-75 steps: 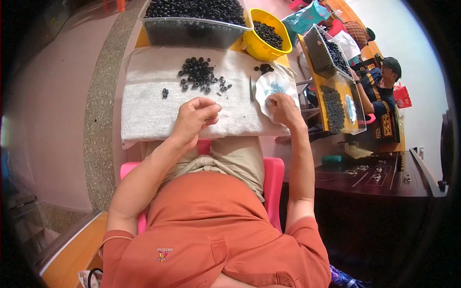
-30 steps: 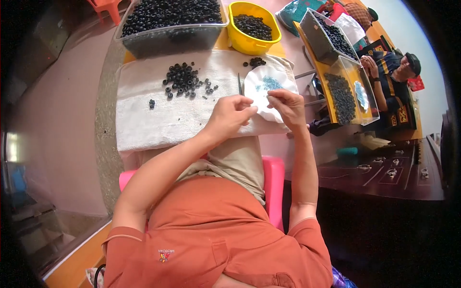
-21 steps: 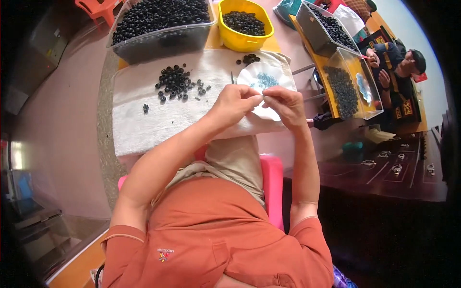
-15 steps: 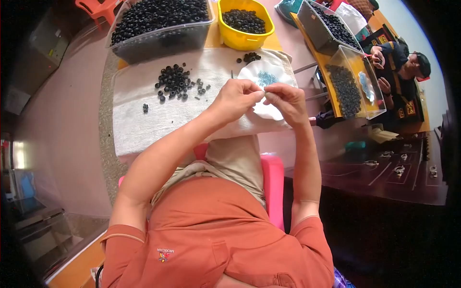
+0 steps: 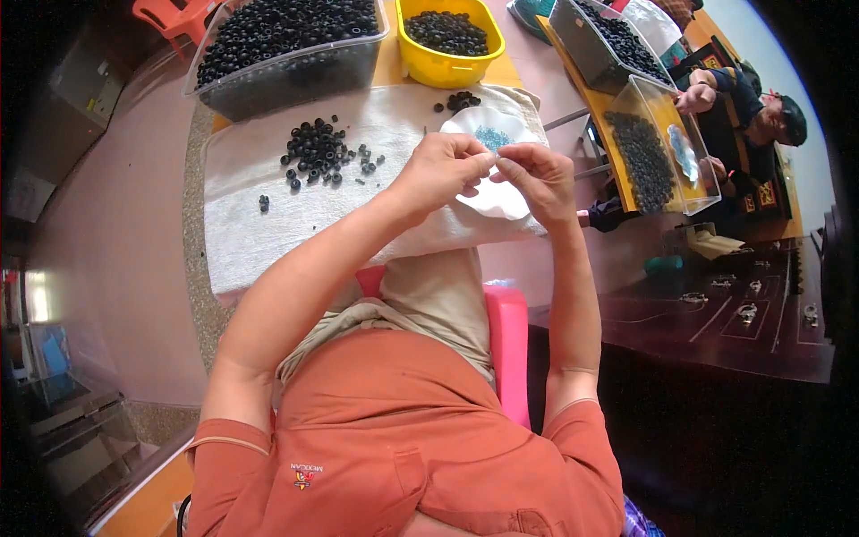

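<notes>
The white scalloped dish (image 5: 497, 183) is lying on the pale cloth (image 5: 268, 224) at the table's near edge, toward its right end, with a small cluster of blue-green bits in its bowl, and both hands are hovering right over it in the head view. The left hand (image 5: 443, 170) is reaching in from the lower left, its forearm running diagonally across the cloth, wrist bent and fingers curled so that thumb and forefinger are pinching together at their tips. The right hand (image 5: 537, 179) is coming up from the lower right with its forearm nearly upright in the picture, fingers likewise curled and pinching toward the left hand; the two sets of fingertips are almost meeting above the dish. Whatever is being pinched is too small to make out. Farther out on the cloth, to the left, a loose heap of black beads (image 5: 315, 152) is lying with a few strays around it, and a smaller clump of black beads (image 5: 462, 100) is sitting just beyond the dish. Behind the cloth, a clear tub (image 5: 286, 45) full of black beads is standing next to a yellow tub (image 5: 450, 40) holding more of them. At the far right another person (image 5: 747, 116) is sitting beside two more clear trays of beads.
</notes>
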Action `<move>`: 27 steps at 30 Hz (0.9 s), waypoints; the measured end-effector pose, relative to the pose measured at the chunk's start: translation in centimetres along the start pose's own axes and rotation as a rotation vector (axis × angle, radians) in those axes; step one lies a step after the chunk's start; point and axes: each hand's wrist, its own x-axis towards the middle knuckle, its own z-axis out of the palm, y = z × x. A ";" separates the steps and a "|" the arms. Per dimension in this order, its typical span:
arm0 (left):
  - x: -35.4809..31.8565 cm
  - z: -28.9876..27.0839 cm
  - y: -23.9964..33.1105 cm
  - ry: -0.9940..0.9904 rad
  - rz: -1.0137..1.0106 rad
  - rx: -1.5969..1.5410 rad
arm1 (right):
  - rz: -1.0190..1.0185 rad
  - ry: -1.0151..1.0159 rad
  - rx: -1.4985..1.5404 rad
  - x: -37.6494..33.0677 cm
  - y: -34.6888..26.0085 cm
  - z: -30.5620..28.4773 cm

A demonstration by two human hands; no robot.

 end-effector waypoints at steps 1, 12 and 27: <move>0.1 -0.1 -0.1 0.001 0.000 0.000 | -0.009 0.003 -0.011 0.0 0.1 0.1; -0.2 -1.1 -0.9 0.079 -0.037 0.047 | -0.073 -0.008 -0.632 1.3 0.2 -0.6; -7.3 -2.8 -1.5 0.174 0.066 -0.011 | -0.013 -0.278 -1.023 1.6 -0.6 0.4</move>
